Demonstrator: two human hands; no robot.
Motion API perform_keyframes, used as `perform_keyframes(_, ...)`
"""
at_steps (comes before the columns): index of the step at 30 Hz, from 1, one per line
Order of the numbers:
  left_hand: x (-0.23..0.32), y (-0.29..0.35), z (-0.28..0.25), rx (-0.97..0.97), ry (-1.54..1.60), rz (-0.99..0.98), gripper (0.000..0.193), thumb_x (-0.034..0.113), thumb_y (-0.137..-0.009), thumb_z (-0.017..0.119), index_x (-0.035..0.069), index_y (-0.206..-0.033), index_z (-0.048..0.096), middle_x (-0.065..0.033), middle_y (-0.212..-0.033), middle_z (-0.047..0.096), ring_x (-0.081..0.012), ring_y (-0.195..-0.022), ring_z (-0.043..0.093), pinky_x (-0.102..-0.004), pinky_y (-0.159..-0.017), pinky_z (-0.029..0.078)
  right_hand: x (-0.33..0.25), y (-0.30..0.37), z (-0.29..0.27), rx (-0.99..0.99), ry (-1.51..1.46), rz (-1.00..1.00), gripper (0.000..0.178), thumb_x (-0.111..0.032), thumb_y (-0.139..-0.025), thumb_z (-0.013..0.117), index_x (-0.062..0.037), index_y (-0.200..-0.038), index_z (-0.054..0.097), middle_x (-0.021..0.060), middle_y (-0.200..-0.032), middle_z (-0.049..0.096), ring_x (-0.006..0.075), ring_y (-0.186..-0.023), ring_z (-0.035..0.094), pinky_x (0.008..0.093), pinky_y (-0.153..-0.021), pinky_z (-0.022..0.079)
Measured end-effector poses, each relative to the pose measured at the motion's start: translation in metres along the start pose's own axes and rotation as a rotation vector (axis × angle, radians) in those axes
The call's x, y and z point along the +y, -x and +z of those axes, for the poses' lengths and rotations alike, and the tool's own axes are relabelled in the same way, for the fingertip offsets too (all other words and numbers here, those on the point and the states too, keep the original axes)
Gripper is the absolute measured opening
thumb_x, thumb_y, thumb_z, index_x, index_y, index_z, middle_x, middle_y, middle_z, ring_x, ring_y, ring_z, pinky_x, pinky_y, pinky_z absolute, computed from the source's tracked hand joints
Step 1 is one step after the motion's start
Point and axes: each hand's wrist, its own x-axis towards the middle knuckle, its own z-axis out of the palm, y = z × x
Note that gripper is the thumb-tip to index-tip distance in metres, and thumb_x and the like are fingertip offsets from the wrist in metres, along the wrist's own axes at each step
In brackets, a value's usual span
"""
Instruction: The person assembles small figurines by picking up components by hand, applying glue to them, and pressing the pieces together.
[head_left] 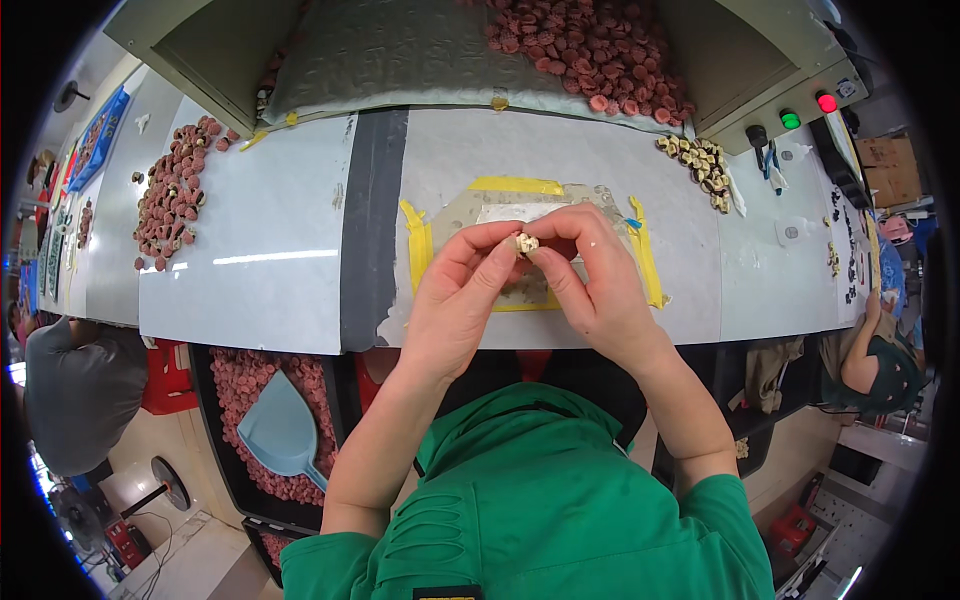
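Observation:
Over the middle of the worktable, a small cream-coloured piece with dark spots (527,243) is pinched between the fingertips of both hands. My left hand (450,295) grips it from the left with thumb and bent fingers. From the right, the thumb and forefinger of my right hand (605,290) close on its other side. Below lies a worn work mat (460,212) edged with yellow tape (515,185). The fingers partly cover the piece, so its full shape is hidden.
Small pinkish-red bumpy pieces lie in a pile (175,195) at left and a bigger heap (600,60) at the back, between grey metal housings. Cream-and-dark pieces (700,165) sit at right. A black bin (225,450) below holds red pieces and a blue scoop (280,430). Co-workers sit either side.

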Motion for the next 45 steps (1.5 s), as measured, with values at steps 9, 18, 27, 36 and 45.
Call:
perform_keyframes(9, -0.006, 0.003, 0.008, 0.018, -0.294, 0.263, 0.023, 0.011, -0.097, 0.051, 0.000, -0.117, 0.055, -0.0054, -0.107, 0.058, -0.0109, -0.096, 0.057, -0.0249, -0.085, 0.047, 0.008, 0.012, 0.004, 0.073, 0.028, -0.076, 0.021, -0.004, -0.085, 0.062, -0.0012, -0.103, 0.054, 0.0131, -0.100, 0.055, 0.0252, -0.092, 0.056, 0.0308, -0.075, 0.048)
perform_keyframes(18, 0.002, 0.001, 0.005, -0.103, -0.203, 0.098, 0.048, 0.014, -0.096, 0.054, 0.004, -0.138, 0.032, -0.0074, -0.104, 0.058, -0.0113, -0.095, 0.056, -0.0258, -0.084, 0.045, 0.011, 0.000, -0.014, -0.098, -0.008, -0.164, 0.026, -0.011, -0.076, 0.072, -0.0057, -0.098, 0.060, 0.0078, -0.099, 0.058, 0.0254, -0.094, 0.054, 0.0354, -0.083, 0.045)
perform_keyframes(27, 0.022, -0.002, 0.021, -0.225, -0.304, -0.122, 0.052, 0.017, -0.094, 0.057, 0.004, -0.138, 0.033, -0.0095, -0.111, 0.057, -0.0120, -0.096, 0.055, -0.0272, -0.085, 0.044, -0.002, 0.000, -0.029, -0.205, 0.211, -0.262, 0.023, -0.012, -0.079, 0.068, -0.0080, -0.100, 0.061, 0.0068, -0.100, 0.059, 0.0270, -0.094, 0.056, 0.0371, -0.082, 0.046)
perform_keyframes(36, 0.009, 0.002, 0.017, -0.179, -0.073, -0.195, 0.044, 0.029, -0.099, 0.048, 0.007, -0.136, 0.039, -0.0035, -0.121, 0.055, -0.0088, -0.102, 0.052, -0.0251, -0.084, 0.042, 0.008, 0.021, -0.023, -0.148, -0.307, 0.113, 0.021, -0.010, -0.092, 0.055, -0.0015, -0.111, 0.055, 0.0086, -0.108, 0.057, 0.0166, -0.095, 0.058, 0.0303, -0.083, 0.047)
perform_keyframes(45, 0.000, 0.003, 0.021, -0.136, -0.117, -0.117, 0.040, 0.026, -0.099, 0.049, 0.006, -0.132, 0.041, -0.0051, -0.114, 0.059, -0.0088, -0.097, 0.054, -0.0258, -0.085, 0.043, 0.011, 0.024, -0.015, -0.129, -0.508, 0.192, 0.015, -0.005, -0.093, 0.052, 0.0001, -0.107, 0.054, 0.0069, -0.105, 0.055, 0.0147, -0.093, 0.058, 0.0285, -0.083, 0.048)
